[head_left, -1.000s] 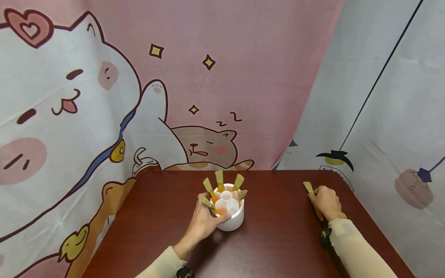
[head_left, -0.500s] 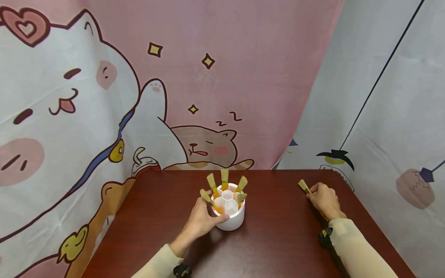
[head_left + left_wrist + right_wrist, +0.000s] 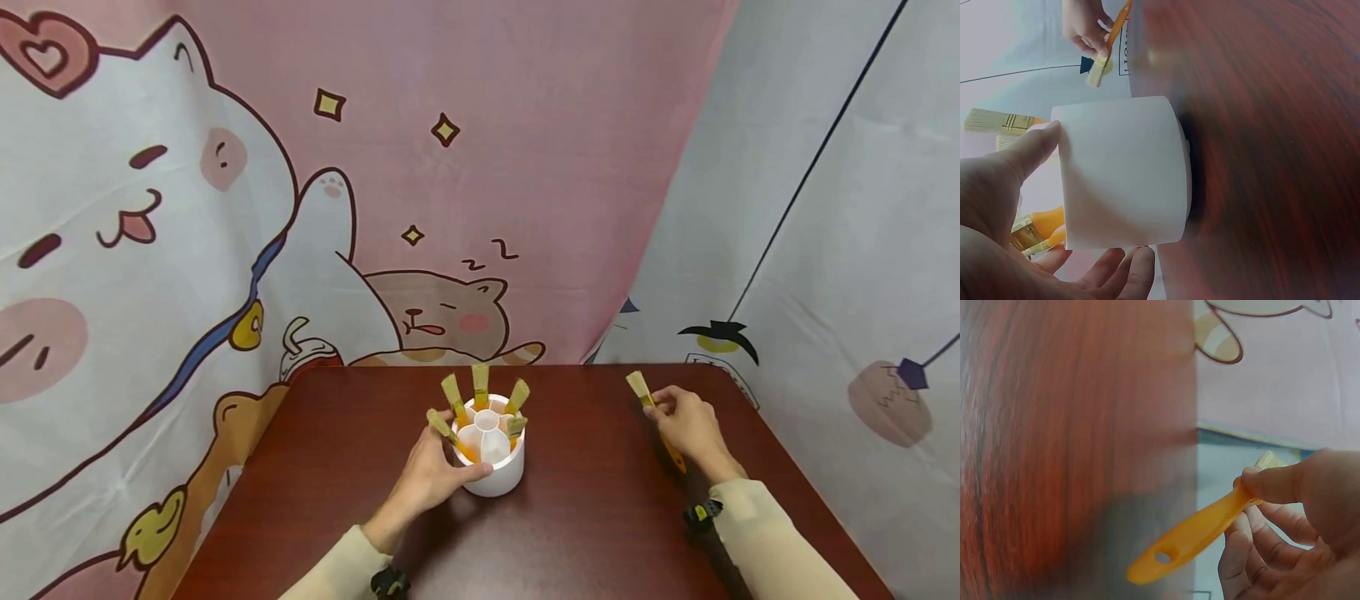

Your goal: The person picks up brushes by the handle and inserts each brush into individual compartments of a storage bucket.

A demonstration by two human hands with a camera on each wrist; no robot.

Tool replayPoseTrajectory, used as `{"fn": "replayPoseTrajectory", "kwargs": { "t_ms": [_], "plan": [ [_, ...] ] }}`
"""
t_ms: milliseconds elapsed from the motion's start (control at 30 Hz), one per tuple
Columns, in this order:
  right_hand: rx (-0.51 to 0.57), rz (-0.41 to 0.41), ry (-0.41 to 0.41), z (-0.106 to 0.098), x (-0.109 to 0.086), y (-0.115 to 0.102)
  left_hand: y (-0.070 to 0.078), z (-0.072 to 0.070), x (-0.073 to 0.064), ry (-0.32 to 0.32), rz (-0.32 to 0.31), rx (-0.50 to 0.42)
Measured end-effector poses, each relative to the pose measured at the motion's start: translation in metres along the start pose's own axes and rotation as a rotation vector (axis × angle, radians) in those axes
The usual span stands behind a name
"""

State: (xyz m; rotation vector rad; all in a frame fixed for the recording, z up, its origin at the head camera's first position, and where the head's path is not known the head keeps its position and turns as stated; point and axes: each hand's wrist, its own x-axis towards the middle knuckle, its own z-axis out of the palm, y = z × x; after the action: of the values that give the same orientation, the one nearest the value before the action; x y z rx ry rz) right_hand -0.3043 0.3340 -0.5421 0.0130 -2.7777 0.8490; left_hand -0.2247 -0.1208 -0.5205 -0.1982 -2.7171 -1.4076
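A white round brush holder (image 3: 504,482) with a ring of compartments stands on the dark red table (image 3: 585,517). Several paintbrushes with orange handles stand in it, bristles up, including a back one (image 3: 481,380). My left hand (image 3: 429,477) grips the holder's left side, thumb near the front rim, fingers around the side and back. Over the table's right part, my right hand (image 3: 692,429) pinches another paintbrush (image 3: 1188,540) near its metal band between thumb and fingers. This brush tilts, bristles up to the left, and its handle with a hanging hole slants down below the hand.
The table's back edge (image 3: 585,367) meets a pink and white cloth (image 3: 570,192) printed with cartoon animals. A pale cloth (image 3: 825,250) hangs along the right side. Each wrist wears a small dark device.
My right hand has lifted the paintbrush from the table and moved it slightly left, its handle now showing below the hand. My left hand stays on the holder.
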Motion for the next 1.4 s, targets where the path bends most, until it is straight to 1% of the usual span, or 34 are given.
{"fn": "replayPoseTrajectory", "kwargs": {
  "t_ms": [67,300,533,1100,1300,1400],
  "plan": [
    [0.023,-0.014,0.014,-0.001,-0.002,-0.008,0.001,0.0,0.0,0.001,0.003,-0.006],
    [0.089,-0.04,0.025,-0.007,-0.011,-0.038,0.001,-0.001,0.001,0.004,0.002,-0.001],
    [0.137,-0.096,0.025,-0.009,-0.024,-0.062,-0.001,-0.001,0.0,-0.004,-0.018,-0.004],
    [0.166,-0.222,0.057,-0.015,-0.047,-0.108,-0.001,0.001,-0.001,-0.017,-0.016,-0.002],
    [0.201,-0.258,0.061,-0.022,-0.059,-0.128,0.002,0.0,-0.001,-0.015,-0.008,-0.014],
    [0.23,-0.295,0.059,-0.025,-0.065,-0.139,0.003,0.0,-0.001,-0.009,-0.006,-0.014]
  ]
}}
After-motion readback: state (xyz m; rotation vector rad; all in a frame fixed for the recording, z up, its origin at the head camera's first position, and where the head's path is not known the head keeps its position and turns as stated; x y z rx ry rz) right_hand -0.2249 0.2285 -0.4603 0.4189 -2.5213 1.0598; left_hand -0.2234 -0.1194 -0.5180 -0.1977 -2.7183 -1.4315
